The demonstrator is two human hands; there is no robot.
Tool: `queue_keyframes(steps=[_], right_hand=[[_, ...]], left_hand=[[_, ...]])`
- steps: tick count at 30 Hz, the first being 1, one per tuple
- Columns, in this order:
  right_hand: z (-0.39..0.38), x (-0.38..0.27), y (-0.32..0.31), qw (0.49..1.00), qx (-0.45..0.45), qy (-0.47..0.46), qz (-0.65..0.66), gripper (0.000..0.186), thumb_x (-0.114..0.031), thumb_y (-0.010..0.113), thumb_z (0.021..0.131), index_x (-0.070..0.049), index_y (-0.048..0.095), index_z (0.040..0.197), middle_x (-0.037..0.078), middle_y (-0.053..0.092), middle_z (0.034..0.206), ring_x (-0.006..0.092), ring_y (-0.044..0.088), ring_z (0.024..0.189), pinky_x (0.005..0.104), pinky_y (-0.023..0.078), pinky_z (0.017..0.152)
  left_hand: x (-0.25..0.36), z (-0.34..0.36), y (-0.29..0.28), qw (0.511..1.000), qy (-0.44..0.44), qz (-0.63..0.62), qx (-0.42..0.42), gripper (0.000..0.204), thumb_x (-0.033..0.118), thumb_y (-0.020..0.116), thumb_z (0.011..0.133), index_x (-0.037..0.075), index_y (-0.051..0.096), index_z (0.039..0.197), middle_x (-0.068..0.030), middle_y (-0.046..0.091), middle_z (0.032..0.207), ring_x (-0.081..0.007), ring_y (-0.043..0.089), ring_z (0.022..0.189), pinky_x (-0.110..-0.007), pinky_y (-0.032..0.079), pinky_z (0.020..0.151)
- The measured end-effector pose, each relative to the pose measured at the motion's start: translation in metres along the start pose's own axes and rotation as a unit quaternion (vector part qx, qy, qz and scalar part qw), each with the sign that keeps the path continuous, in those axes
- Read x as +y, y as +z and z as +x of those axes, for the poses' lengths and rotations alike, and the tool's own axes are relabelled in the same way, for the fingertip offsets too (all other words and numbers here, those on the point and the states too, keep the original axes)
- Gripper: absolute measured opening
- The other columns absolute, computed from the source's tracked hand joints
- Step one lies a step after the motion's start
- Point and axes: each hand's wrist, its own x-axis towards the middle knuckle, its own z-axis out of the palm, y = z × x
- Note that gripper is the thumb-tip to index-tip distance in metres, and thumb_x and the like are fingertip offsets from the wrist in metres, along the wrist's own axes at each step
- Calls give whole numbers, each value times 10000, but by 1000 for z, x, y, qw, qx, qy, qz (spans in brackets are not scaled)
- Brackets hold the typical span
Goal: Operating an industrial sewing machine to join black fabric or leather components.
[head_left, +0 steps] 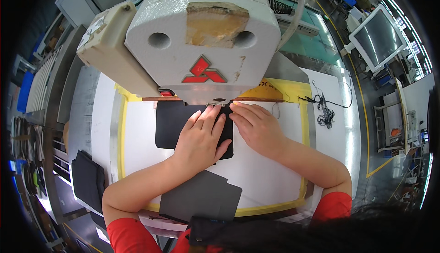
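Note:
A flat black piece [167, 127], fabric or leather by its look, lies under the front of a large white sewing machine head [160, 60]. My left hand [200, 136] rests flat on it, fingers stretched toward the machine and thumb spread to the right. At the piece's right edge, close below the machine, is my right hand [258, 128], its fingers extended and the fingertips at the black edge. Neither hand is closed around anything. The machine head hides the far end of the piece and the needle area.
Dark grey flat sheets [201, 195] lie nearest me on the white work surface [270, 179], which yellow tape [121, 147] borders. A stack of black pieces [87, 179] sits at the left. Tangled black thread [325, 113] lies right. Beyond it stands a screen [378, 38].

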Motion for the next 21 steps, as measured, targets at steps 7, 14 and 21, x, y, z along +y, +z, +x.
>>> queue_keyframes(steps=[7, 14, 21], right_hand=[[1, -1, -1, 1000, 3, -9, 0, 241, -80, 624, 810, 8, 646, 1034, 132, 614, 1178, 259, 578, 1138, 369, 482, 939], [4, -4, 0, 999, 25, -13, -20, 228, -37, 672, 765, -25, 652, 991, 82, 631, 1124, 248, 613, 1059, 366, 499, 900], [11, -7, -2, 999, 50, -11, 1, 210, -56, 693, 734, -43, 642, 937, 60, 629, 1066, 232, 602, 971, 375, 483, 892]], left_hand=[[1, 0, 0, 1000, -2, 6, 13, 556, 333, 672, 828, -13, 545, 1244, -177, 487, 1374, -292, 513, 1221, -413, 368, 1053], [0, 0, -2, 1000, 0, 11, 25, 551, 290, 705, 782, -13, 543, 1213, -180, 503, 1334, -308, 530, 1154, -409, 410, 1013], [3, 2, -9, 1000, 5, 8, 29, 530, 251, 704, 768, -12, 549, 1201, -178, 508, 1320, -321, 543, 1115, -399, 431, 985]])
